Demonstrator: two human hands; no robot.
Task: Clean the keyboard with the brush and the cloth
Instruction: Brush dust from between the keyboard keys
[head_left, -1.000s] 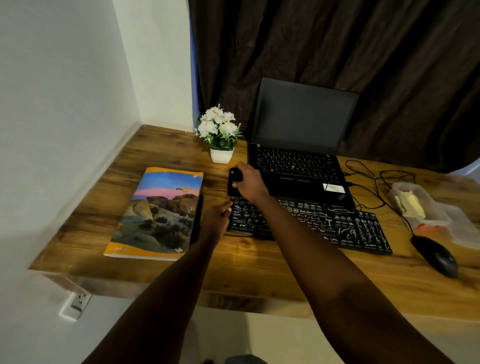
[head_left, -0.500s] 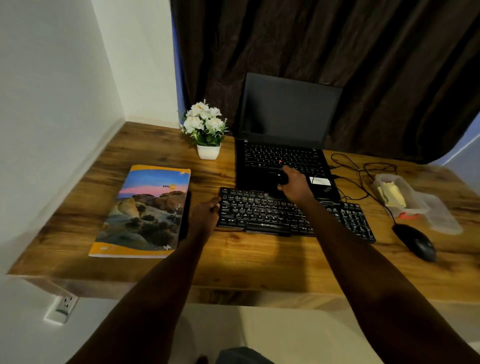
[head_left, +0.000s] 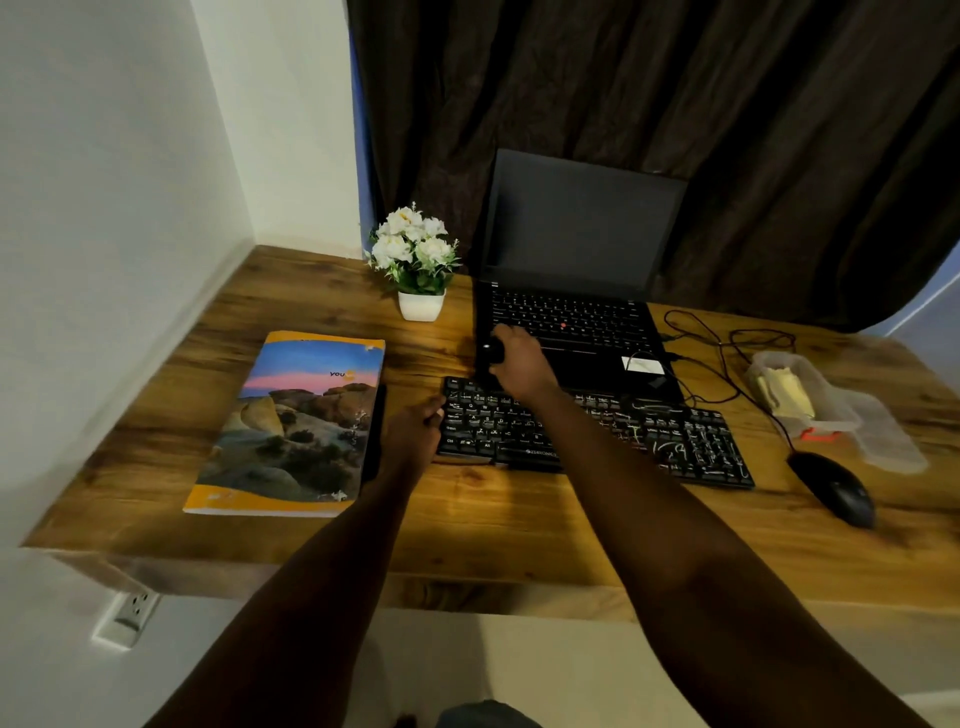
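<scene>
A black keyboard (head_left: 649, 441) lies on the wooden desk (head_left: 493, 525) in front of an open laptop (head_left: 582, 312). My right hand (head_left: 522, 358) grips a black brush (head_left: 491, 358) and holds it over the keyboard's top left keys, by the laptop's front left corner. My left hand (head_left: 415, 434) holds the keyboard's left edge, fingers curled round it. A yellow cloth (head_left: 784, 389) lies in a clear plastic box (head_left: 810, 400) at the right of the desk.
A colourful book (head_left: 291, 426) lies at the left, with a dark object along its right side. A white pot of white flowers (head_left: 415, 260) stands behind. A black mouse (head_left: 831, 488) and its cables (head_left: 727, 353) lie right. A dark curtain hangs behind.
My right hand with the brush swept right to the keyboard's middle, then came back to its top left keys. My left hand has stayed at the keyboard's left edge.
</scene>
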